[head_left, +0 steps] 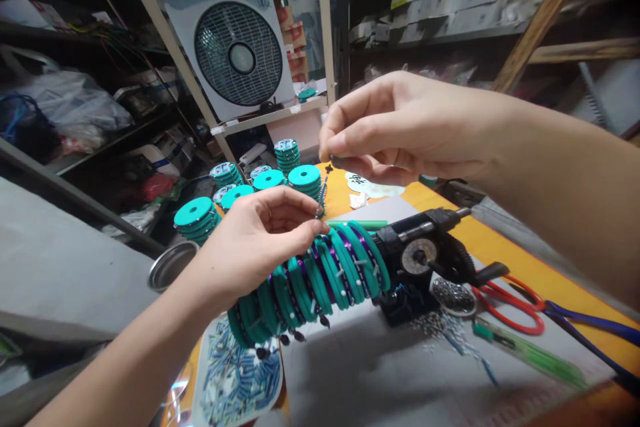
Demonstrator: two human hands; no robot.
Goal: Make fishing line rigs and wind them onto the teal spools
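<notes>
A row of several teal spools [320, 273] wound with purple line sits on the shaft of a black winder [420, 257] on the table. My left hand [255, 240] rests over the top of the row, its fingertips pinching a thin line near a small blue float piece [321, 197]. My right hand [400, 127] hovers above and to the right, thumb and forefinger pinched on a tiny dark piece at the upper end of that line. Small black beads hang under the spools.
Stacks of teal spools [250, 190] stand at the table's far end. A tray of blue tubes [240, 373] lies near me, a metal tin [173, 265] at left. Red scissors [510, 303], blue-handled pliers [590, 330] and scattered metal bits lie right. A box fan [240, 50] stands behind.
</notes>
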